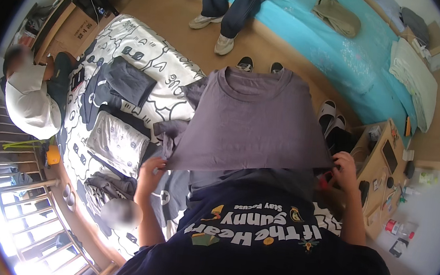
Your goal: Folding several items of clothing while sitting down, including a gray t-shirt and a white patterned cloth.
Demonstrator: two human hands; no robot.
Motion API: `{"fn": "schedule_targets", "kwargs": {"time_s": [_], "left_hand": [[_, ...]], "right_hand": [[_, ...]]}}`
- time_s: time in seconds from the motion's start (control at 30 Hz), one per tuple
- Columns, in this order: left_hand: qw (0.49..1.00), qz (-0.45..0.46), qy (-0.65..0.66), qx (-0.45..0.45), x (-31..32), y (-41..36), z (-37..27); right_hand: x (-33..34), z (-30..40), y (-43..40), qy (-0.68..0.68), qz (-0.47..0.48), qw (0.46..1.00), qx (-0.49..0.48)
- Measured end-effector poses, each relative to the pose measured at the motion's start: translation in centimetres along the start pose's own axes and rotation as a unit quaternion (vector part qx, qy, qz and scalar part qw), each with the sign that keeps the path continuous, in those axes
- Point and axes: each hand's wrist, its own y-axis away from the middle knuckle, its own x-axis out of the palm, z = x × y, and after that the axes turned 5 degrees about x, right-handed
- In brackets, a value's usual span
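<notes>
A greyish-purple T-shirt (252, 128) spreads over my lap, its round collar pointing away from me. My left hand (151, 174) pinches the shirt's left lower corner, and my right hand (345, 167) holds the corner on the other side. To the left on the bed lie a folded dark grey garment (130, 81) and a folded white patterned garment (118, 141), with dark cloth under the white one. A crumpled dark grey garment (110, 186) is nearer to me, partly behind a blurred round patch.
I sit on a black-and-white patterned bed (177, 89). Another person (35, 99) sits at its far left side; a further person's legs (235, 15) hang from a turquoise bed (343, 58). At right stands a wooden bedside table (376, 168) with a phone and small items.
</notes>
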Motion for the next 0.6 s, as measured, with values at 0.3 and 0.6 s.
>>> {"fn": "schedule_targets", "kwargs": {"time_s": [0.3,0.6], "left_hand": [[0.916,0.344,-0.062,-0.197,-1.9,2.2,-2.4],[0.987,-0.004,0.066,0.144,6.6,-19.3,-13.0]], "right_hand": [[-2.3,0.2,0.4,0.013,0.346,0.925,0.158],[3.2,7.7,-19.6,-0.157,-0.015,0.987,-0.018]]}}
